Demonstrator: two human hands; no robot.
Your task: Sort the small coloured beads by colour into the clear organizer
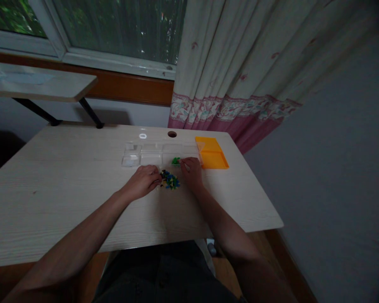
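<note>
A small heap of tiny coloured pieces (pixel 170 180), blue, green and yellow, lies on the pale wooden table (pixel 66 185). My left hand (pixel 143 181) rests knuckles-up at the heap's left edge, fingers curled with the tips at the pieces. My right hand (pixel 192 171) sits just right of the heap, fingers bent, its fingertips touching a few green pieces (pixel 176 160) in a compartment of a clear plastic divided box (pixel 151 155). Whether either hand pinches a piece is hidden by the fingers and the dim light.
An orange lid or tray (pixel 212 153) lies at the box's right end. A round cable hole (pixel 172 134) is behind the box. A second tabletop (pixel 34 82) stands at the back left under the window. Curtain (pixel 240 75) hangs at right.
</note>
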